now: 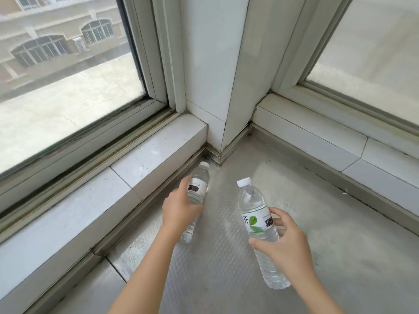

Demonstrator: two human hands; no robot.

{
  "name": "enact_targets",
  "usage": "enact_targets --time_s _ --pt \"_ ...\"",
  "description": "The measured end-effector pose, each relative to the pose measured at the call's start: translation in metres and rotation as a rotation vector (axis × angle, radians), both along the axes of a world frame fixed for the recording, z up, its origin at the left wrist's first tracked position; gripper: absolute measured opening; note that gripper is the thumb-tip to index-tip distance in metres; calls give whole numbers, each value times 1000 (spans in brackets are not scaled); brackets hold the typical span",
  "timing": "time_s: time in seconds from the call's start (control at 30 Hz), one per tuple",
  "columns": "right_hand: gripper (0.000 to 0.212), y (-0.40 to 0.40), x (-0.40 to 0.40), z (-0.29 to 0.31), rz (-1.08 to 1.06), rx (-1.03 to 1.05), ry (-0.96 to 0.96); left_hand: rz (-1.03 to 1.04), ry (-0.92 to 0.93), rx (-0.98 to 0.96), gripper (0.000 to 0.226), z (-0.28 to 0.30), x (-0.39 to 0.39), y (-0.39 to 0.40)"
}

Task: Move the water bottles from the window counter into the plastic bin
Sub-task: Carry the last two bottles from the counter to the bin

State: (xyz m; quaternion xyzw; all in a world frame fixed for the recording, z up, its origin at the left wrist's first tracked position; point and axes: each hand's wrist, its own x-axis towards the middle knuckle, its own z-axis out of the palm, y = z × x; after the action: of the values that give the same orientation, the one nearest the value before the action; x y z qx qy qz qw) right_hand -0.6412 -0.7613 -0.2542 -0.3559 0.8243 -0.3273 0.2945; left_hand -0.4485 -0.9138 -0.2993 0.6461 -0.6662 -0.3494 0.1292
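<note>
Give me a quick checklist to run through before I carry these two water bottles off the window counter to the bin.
1. Right hand grip on the green-leaf bottle: ok, fingers and thumb curl round its middle.
2. Left hand grip on the dark-label bottle: cannot tell, the hand covers its lower part and the fingers may only be reaching round it.
3. Caps on: ok, both white caps are in place.
4. Other bottles left on the metal counter: ok, none in view.
5. Plastic bin located: cannot tell, it is not in view.
</note>
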Motion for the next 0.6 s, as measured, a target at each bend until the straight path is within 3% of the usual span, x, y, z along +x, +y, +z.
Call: enact_targets --time_s 0.27,0.6 --pt "73 29 6 24 45 -93 -138 219 493 9 82 48 28 72" --pt "76 119 17 83 248 -287 -307 394 690 -206 89 151 52 221"
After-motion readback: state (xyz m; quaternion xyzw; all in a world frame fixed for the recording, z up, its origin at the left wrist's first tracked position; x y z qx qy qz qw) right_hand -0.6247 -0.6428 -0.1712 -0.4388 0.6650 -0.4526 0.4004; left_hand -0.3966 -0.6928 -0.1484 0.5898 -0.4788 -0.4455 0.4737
